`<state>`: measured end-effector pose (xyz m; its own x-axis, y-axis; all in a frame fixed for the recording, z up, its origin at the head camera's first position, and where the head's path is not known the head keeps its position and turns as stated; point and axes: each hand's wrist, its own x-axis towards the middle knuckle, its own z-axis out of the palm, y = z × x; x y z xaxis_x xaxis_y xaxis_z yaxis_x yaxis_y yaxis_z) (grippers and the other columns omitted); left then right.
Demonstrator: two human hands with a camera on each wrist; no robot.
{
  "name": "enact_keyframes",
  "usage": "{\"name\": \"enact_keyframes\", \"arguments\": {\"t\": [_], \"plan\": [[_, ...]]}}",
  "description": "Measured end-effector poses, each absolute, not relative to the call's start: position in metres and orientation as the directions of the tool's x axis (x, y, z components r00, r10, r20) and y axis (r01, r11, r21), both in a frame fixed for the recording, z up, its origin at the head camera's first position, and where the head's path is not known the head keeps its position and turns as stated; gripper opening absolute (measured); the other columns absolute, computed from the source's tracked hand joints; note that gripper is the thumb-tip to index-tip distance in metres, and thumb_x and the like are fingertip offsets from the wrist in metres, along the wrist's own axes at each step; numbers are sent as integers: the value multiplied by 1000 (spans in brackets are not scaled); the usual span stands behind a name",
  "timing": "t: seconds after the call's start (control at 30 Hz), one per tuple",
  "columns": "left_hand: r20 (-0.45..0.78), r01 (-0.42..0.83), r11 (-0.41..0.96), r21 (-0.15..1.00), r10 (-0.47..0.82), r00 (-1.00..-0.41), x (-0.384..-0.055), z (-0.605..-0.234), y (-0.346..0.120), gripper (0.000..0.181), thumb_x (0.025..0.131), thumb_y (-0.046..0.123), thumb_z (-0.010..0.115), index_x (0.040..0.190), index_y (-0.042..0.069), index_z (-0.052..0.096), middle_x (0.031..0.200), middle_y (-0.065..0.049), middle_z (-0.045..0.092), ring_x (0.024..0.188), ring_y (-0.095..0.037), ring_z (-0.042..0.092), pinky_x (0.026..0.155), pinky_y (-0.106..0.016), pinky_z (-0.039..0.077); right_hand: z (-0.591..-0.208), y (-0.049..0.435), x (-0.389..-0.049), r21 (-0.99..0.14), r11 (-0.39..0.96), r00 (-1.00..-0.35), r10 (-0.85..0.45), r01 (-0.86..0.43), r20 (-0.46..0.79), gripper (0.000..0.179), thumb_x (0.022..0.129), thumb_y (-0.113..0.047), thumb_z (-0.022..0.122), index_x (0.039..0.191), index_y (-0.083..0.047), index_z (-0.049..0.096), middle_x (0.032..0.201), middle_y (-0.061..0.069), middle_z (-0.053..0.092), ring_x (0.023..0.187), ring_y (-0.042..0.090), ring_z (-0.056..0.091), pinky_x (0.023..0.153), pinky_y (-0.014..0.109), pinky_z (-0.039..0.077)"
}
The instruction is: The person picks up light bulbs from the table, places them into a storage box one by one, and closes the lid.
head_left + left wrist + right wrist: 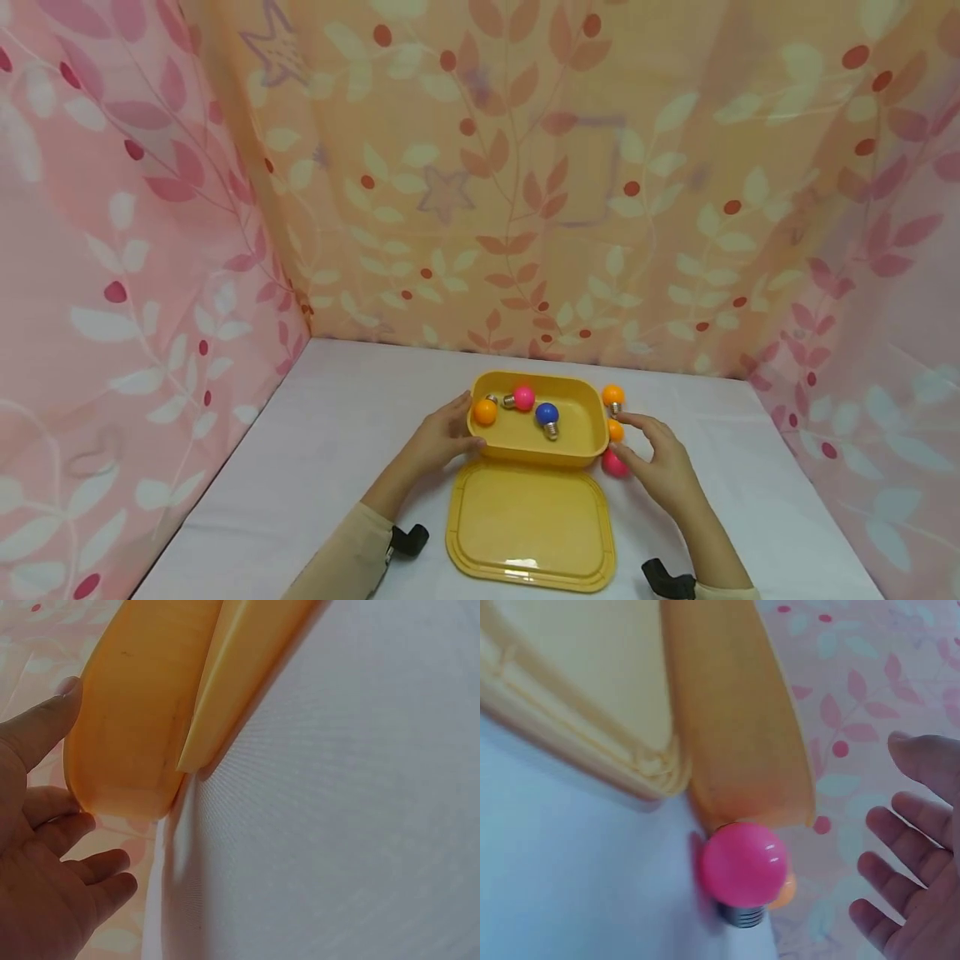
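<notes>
A yellow plastic box holds an orange toy bulb, a pink one and a blue one, all with silver screw bases. My left hand holds the box's left end between thumb and fingers; the left wrist view shows the other fingers loose. Beyond the box's right end stand two orange bulbs and a pink bulb. My right hand hovers around these bulbs with spread fingers. In the right wrist view it is apart from box and bulbs.
A yellow lid lies flat against the near side of the box. The white-covered table meets a flowered curtain at the back, with pink flowered cloth at both sides.
</notes>
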<state>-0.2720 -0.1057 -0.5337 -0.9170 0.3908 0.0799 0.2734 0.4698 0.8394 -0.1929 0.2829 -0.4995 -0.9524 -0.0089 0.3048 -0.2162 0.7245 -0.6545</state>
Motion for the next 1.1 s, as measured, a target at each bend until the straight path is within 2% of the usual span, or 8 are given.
{"name": "enact_keyframes", "arguments": {"t": [0.1,0.23,0.3,0.37,0.53,0.87,1.0,1.1], "plan": [[85,277,468,839,391,-917,-272,-535,-107,90,87,37,83,159,10,36,169,-3,29,155,-30,26,125,-56,22,-512,283,-190,-681,703,-949,30,-204,315,51,93,-31,78,138,-13,62,141,10,60,135,35,49,109,66,40],[72,262,482,836,378,-923,-274,-534,-107,90,86,39,83,159,13,37,168,3,28,156,-27,26,126,-53,22,-526,285,-191,-698,680,-928,68,-226,367,47,94,-25,77,136,-12,64,137,6,64,131,19,51,111,28,40],[67,259,492,831,374,-925,-275,-535,-106,91,86,41,83,159,14,37,168,5,28,156,-25,25,126,-52,22,-531,287,-191,-698,676,-921,75,-235,383,45,93,-21,78,135,-11,65,135,6,65,129,17,52,106,24,39],[69,265,497,826,378,-923,-275,-536,-105,90,86,40,83,160,15,36,168,5,28,156,-26,25,126,-52,21,-536,291,-190,-696,681,-921,81,-228,381,43,93,-20,78,133,-12,66,134,7,65,128,19,52,109,30,41],[84,284,513,810,379,-922,-273,-537,-104,89,86,37,84,159,13,39,168,0,30,155,-30,28,125,-56,23,-547,299,-187,-717,674,-942,94,-178,322,43,94,-26,76,134,-15,65,138,9,62,133,31,50,110,64,39],[67,261,503,824,371,-926,-271,-539,-105,87,86,38,84,158,16,40,167,5,31,155,-30,28,125,-56,23,-568,308,-184,-743,659,-955,126,-122,269,44,96,-19,74,138,-18,64,141,11,62,136,35,49,112,64,38],[82,273,492,826,375,-923,-271,-538,-105,87,86,38,83,158,12,40,167,3,31,155,-30,28,125,-56,23,-573,311,-186,-729,672,-959,100,-131,265,46,94,-14,74,139,-19,64,140,8,63,133,30,52,115,35,40],[86,278,491,826,378,-922,-272,-536,-105,89,86,40,83,158,11,39,168,3,31,155,-30,28,124,-56,23,-576,313,-188,-712,688,-963,74,-140,260,50,92,-8,75,139,-20,64,140,5,63,132,26,53,107,10,34]]}}
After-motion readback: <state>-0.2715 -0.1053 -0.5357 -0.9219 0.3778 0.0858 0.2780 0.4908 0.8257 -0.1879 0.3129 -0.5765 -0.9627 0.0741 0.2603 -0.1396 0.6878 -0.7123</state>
